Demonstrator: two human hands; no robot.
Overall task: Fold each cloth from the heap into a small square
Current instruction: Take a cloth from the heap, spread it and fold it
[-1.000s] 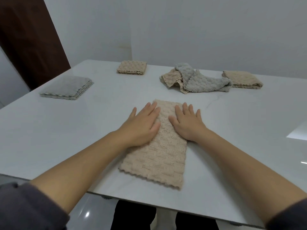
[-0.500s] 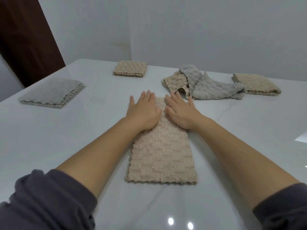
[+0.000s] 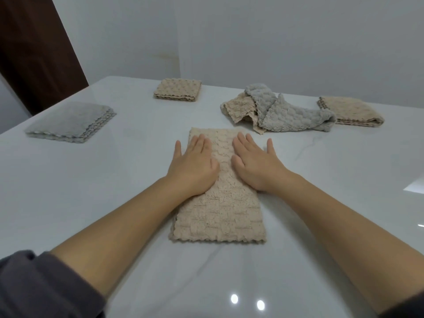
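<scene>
A beige waffle cloth (image 3: 219,216) lies folded into a long strip on the white table (image 3: 91,191), running away from me. My left hand (image 3: 193,167) presses flat on the strip's far left part, its little finger off the edge on the table. My right hand (image 3: 254,164) presses flat on the far right part, fingers straight and spread. Beyond them sits the heap (image 3: 275,111): a crumpled grey cloth over a crumpled beige one.
Folded cloths lie around the table: a grey stack (image 3: 71,122) at the left, a beige square (image 3: 177,90) at the back, a beige folded cloth (image 3: 351,111) at the right behind the heap. A dark door (image 3: 34,53) stands at the left, a wall behind.
Both hands have slid along the strip toward its far end and then apart, flattening it. The strip now lies straighter in front of me; the view has shifted.
</scene>
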